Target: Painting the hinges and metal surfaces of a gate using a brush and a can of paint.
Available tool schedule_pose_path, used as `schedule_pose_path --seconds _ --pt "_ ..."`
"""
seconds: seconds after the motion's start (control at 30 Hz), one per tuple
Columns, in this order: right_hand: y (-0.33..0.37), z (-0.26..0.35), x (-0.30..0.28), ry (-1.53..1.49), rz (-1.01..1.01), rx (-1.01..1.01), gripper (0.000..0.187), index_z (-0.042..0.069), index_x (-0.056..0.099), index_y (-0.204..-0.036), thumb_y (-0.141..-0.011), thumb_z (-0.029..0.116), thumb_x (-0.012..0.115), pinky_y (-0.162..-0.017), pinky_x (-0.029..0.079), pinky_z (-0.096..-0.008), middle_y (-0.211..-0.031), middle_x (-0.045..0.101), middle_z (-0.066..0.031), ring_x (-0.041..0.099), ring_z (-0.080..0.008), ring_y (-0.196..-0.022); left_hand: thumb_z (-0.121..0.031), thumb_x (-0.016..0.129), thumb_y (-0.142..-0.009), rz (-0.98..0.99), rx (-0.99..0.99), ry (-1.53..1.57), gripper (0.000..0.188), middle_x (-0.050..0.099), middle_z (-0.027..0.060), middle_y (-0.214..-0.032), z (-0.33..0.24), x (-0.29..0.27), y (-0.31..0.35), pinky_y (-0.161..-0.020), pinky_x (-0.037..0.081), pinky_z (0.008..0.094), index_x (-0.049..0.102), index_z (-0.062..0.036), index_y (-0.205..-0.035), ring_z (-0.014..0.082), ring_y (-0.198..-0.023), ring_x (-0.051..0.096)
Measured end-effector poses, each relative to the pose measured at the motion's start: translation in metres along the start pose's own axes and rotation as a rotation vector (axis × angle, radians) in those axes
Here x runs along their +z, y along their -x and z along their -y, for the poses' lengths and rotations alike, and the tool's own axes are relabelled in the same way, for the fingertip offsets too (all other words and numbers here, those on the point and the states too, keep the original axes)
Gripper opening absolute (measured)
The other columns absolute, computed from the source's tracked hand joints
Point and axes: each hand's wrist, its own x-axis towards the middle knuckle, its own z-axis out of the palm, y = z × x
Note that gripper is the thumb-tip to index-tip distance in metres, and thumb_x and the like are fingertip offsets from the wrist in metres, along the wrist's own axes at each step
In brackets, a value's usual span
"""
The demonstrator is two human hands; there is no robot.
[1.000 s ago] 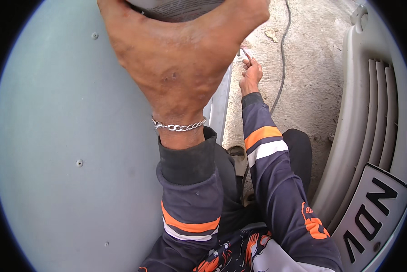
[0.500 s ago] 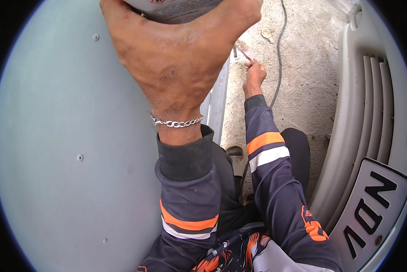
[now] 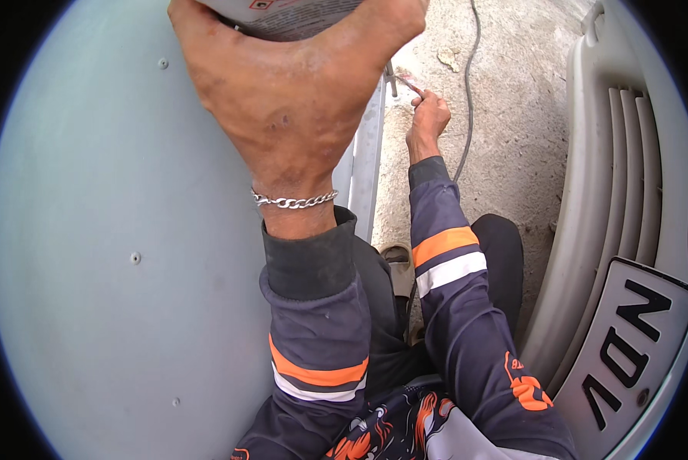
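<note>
Close in front of me, my left hand point(image 3: 283, 100) is closed round a tin point(image 3: 294, 19) with a printed pale label. The view's top edge cuts off most of that tin, and the fingertips are hidden. Farther off to the right, my right hand point(image 3: 430, 115) pinches a thin reddish brush-like tool point(image 3: 411, 85). Its tip points up and left, beside the metal edge strip point(image 3: 367, 153) of a grey panel point(image 3: 129, 192). Whether the tip touches anything is too small to tell.
Several rivets dot the broad grey panel on my left. A vehicle bumper point(image 3: 570, 199) with a slatted grille and a number plate point(image 3: 628, 345) stands on the right. Across the concrete floor point(image 3: 520, 115) runs a dark cable point(image 3: 470, 100), near a dry leaf point(image 3: 448, 58).
The right hand has moved slightly farther away and a little left, with the thin tool in it. My left hand keeps hold of the tin. The whole view has shifted slightly.
</note>
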Motion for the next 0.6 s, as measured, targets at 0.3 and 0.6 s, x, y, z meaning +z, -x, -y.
schedule_pose_path --seconds 0.3,0.6 --pt "0.019 0.014 0.013 -0.152 0.069 -0.014 0.023 -0.005 0.063 -0.107 -0.092 0.011 0.056 -0.068 0.043 -0.0275 -0.075 0.065 -0.0065 0.055 -0.0111 -0.068 -0.019 0.090 -0.070 0.069 -0.138 0.160 0.075 0.067 0.0204 -0.113 -0.002 -0.020 -0.008 -0.086 0.060 0.0341 0.054 0.0095 -0.130 0.0261 -0.099 0.071" --pt "0.021 0.026 0.027 -0.216 0.123 0.035 0.019 -0.002 0.063 -0.104 -0.091 0.012 0.059 -0.061 0.039 -0.0255 -0.074 0.067 -0.0067 0.055 -0.0105 -0.069 -0.018 0.089 -0.069 0.031 -0.120 0.223 0.076 0.068 0.0202 -0.113 0.005 -0.015 -0.004 -0.087 0.060 0.0340 0.054 0.0098 -0.130 0.0251 -0.099 0.071"
